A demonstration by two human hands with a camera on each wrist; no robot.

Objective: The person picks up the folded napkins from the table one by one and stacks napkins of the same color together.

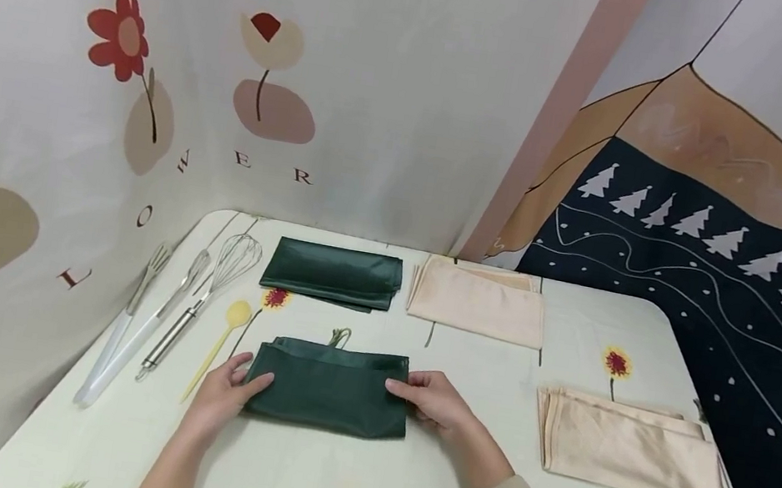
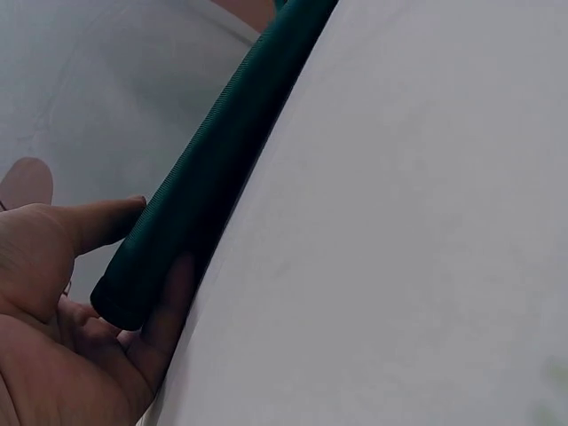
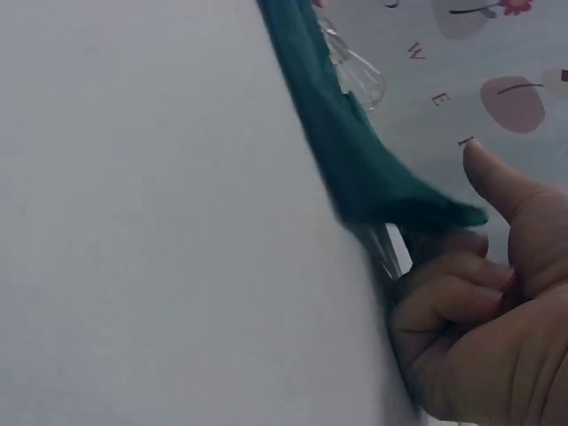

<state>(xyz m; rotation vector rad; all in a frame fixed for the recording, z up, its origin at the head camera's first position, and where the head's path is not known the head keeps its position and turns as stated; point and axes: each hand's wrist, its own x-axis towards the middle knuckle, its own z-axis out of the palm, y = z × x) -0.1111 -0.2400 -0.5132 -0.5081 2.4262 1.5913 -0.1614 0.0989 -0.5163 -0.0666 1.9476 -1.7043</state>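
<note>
A folded dark green cloth [image 1: 331, 394] with a thin cord loop [image 1: 341, 338] at its back edge lies before me at the front of the table. My left hand [image 1: 226, 392] grips its left end, thumb on top and fingers underneath. In the left wrist view, the left hand [image 2: 80, 311] has the thick folded end between thumb and fingers. At the other end, my right hand [image 1: 434, 400] holds the right edge with the thumb over it. In the right wrist view, the cloth's corner [image 3: 444, 211] lies between the raised thumb and curled fingers of the right hand [image 3: 497, 293].
Another folded green cloth [image 1: 333, 273] and a folded beige cloth [image 1: 479, 301] lie at the back. A second beige cloth [image 1: 633, 453] is at the right. To the left are a whisk [image 1: 199, 308], a yellow spoon [image 1: 220, 341] and two pale-handled utensils [image 1: 132, 340].
</note>
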